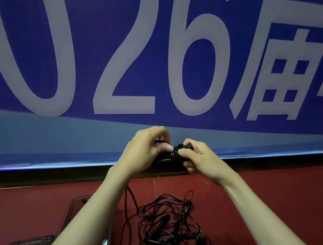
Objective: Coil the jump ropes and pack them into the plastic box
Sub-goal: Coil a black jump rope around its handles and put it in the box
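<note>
Above rope tangle (169, 227) | both hands (147, 150) grip coiled rope (175, 152) | banner (123, 61) close

black coiled jump rope (173, 154) held up; tangled black ropes (170, 221) on red floor beside clear plastic box (68, 211).

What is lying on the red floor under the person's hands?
A tangled pile of black jump ropes with handles, beside a clear plastic box. The forearms cover most of the box, so its contents cannot be seen.

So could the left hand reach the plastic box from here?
Probably yes, once freed: the left hand grips the coiled rope, but the plastic box lies open beneath that forearm with nothing between them.
</note>
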`<action>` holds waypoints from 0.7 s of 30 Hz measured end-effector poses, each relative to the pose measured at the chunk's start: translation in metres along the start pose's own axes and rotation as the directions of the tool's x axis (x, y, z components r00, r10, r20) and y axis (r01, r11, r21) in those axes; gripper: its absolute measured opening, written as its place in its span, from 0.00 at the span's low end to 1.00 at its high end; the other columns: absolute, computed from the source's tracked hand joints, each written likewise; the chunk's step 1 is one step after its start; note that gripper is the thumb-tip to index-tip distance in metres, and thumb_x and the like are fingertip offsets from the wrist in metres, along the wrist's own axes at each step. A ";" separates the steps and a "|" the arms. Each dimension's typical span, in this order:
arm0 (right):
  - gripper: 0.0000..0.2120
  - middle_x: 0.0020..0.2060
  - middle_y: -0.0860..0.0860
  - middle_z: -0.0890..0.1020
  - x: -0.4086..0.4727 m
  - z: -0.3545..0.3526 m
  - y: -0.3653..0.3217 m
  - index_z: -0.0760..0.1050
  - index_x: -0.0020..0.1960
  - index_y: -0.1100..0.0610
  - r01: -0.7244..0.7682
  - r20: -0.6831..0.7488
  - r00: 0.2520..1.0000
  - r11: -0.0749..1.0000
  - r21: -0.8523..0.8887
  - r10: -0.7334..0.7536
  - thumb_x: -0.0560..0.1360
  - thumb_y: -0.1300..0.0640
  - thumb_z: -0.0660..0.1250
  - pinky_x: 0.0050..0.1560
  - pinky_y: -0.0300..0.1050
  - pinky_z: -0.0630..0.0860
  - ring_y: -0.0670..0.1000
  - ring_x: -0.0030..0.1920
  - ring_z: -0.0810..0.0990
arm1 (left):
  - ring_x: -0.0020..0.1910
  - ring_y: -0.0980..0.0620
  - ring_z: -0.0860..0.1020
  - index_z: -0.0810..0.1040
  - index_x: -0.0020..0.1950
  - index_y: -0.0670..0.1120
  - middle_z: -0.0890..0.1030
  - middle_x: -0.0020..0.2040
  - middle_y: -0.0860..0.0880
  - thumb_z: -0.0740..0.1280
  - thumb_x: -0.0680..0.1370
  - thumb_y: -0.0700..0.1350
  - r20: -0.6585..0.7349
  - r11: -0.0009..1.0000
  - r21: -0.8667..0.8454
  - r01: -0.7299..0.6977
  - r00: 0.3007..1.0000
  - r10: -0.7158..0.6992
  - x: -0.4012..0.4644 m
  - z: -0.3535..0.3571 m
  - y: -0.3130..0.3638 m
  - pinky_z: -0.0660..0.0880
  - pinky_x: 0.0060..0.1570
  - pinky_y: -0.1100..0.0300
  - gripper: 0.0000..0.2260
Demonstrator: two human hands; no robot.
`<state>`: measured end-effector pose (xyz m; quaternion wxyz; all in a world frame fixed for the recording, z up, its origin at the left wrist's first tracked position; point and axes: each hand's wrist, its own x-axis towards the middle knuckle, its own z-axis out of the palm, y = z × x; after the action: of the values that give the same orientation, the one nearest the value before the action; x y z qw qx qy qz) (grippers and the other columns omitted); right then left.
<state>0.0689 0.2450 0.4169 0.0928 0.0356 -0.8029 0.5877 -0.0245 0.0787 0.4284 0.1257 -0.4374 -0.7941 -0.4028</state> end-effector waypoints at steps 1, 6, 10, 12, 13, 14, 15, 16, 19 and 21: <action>0.11 0.28 0.47 0.63 -0.001 0.003 0.000 0.63 0.41 0.56 -0.016 -0.002 1.000 0.999 0.031 0.016 0.81 0.62 0.60 0.27 0.39 0.55 0.45 0.26 0.59 | 0.38 0.58 0.75 0.75 0.40 0.55 0.77 0.40 0.59 0.71 0.73 0.50 0.054 0.998 -0.053 0.030 0.998 -0.027 0.001 -0.003 -0.001 0.73 0.43 0.54 0.06; 0.14 0.26 0.45 0.64 -0.007 0.010 -0.014 0.65 0.37 0.55 -0.019 0.070 0.997 0.999 -0.042 0.022 0.81 0.62 0.60 0.25 0.37 0.56 0.43 0.24 0.61 | 0.30 0.59 0.70 0.76 0.39 0.44 0.75 0.31 0.55 0.68 0.78 0.44 0.434 0.873 -0.395 0.287 0.895 -0.098 -0.009 -0.010 -0.012 0.68 0.35 0.65 0.09; 0.14 0.24 0.43 0.64 -0.008 0.013 -0.029 0.63 0.38 0.55 -0.010 0.116 0.993 0.988 0.155 -0.008 0.82 0.62 0.57 0.26 0.37 0.51 0.43 0.23 0.58 | 0.24 0.60 0.71 0.76 0.35 0.42 0.74 0.27 0.53 0.80 0.57 0.62 0.441 0.574 -0.719 0.393 0.896 -0.061 -0.015 0.002 -0.015 0.68 0.26 0.69 0.26; 0.14 0.23 0.44 0.63 -0.006 0.013 -0.031 0.62 0.38 0.56 0.001 0.099 0.995 0.966 0.258 -0.027 0.82 0.62 0.56 0.26 0.39 0.50 0.43 0.22 0.57 | 0.20 0.59 0.71 0.78 0.37 0.41 0.74 0.24 0.51 0.83 0.51 0.59 0.463 0.303 -0.834 0.462 0.883 -0.071 -0.015 0.012 -0.012 0.68 0.21 0.69 0.28; 0.14 0.23 0.45 0.62 -0.004 0.014 -0.030 0.62 0.38 0.56 0.010 0.084 0.996 0.952 0.305 -0.038 0.82 0.62 0.55 0.26 0.38 0.51 0.43 0.22 0.57 | 0.19 0.59 0.69 0.77 0.38 0.41 0.71 0.23 0.51 0.84 0.52 0.57 0.488 0.167 -0.854 0.493 0.870 -0.070 -0.014 0.014 -0.008 0.67 0.18 0.68 0.27; 0.14 0.23 0.45 0.62 -0.002 0.014 -0.029 0.63 0.37 0.56 0.023 0.060 0.997 0.935 0.353 -0.047 0.82 0.61 0.55 0.26 0.38 0.51 0.43 0.21 0.57 | 0.18 0.60 0.66 0.77 0.37 0.42 0.69 0.23 0.52 0.82 0.57 0.56 0.496 0.083 -0.862 0.500 0.866 -0.065 -0.011 0.016 -0.005 0.64 0.17 0.69 0.23; 0.14 0.23 0.46 0.61 0.000 0.014 -0.027 0.63 0.37 0.55 0.035 0.027 0.998 0.916 0.401 -0.049 0.82 0.61 0.56 0.26 0.38 0.51 0.43 0.21 0.57 | 0.19 0.61 0.64 0.76 0.34 0.44 0.67 0.23 0.53 0.78 0.64 0.55 0.493 0.040 -0.867 0.497 0.866 -0.087 -0.009 0.018 -0.001 0.61 0.17 0.70 0.18; 0.14 0.23 0.46 0.61 0.002 0.014 -0.026 0.64 0.37 0.55 0.045 -0.018 0.999 0.897 0.440 -0.042 0.82 0.61 0.56 0.25 0.37 0.52 0.43 0.21 0.57 | 0.20 0.61 0.62 0.75 0.31 0.46 0.65 0.24 0.53 0.72 0.71 0.54 0.470 0.051 -0.875 0.482 0.869 -0.152 -0.005 0.020 0.003 0.57 0.18 0.70 0.15; 0.12 0.24 0.48 0.61 0.008 0.011 -0.022 0.64 0.39 0.56 0.084 -0.164 0.987 0.869 0.488 -0.004 0.82 0.60 0.57 0.23 0.36 0.55 0.44 0.21 0.57 | 0.23 0.59 0.58 0.68 0.35 0.47 0.62 0.27 0.53 0.57 0.83 0.44 0.342 0.222 -0.877 0.426 0.879 -0.333 0.003 0.025 0.014 0.53 0.20 0.68 0.15; 0.10 0.25 0.49 0.62 0.011 0.011 -0.020 0.64 0.41 0.57 0.114 -0.227 0.974 0.872 0.477 -0.004 0.81 0.59 0.58 0.22 0.36 0.56 0.45 0.22 0.58 | 0.24 0.57 0.57 0.66 0.38 0.48 0.61 0.28 0.53 0.54 0.82 0.39 0.267 0.334 -0.852 0.403 0.884 -0.385 0.006 0.030 0.017 0.53 0.21 0.67 0.13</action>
<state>0.0603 0.2291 0.4341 0.1866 0.0176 -0.6125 0.7679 -0.0096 0.1096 0.4219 -0.2308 -0.2351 -0.5438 -0.7719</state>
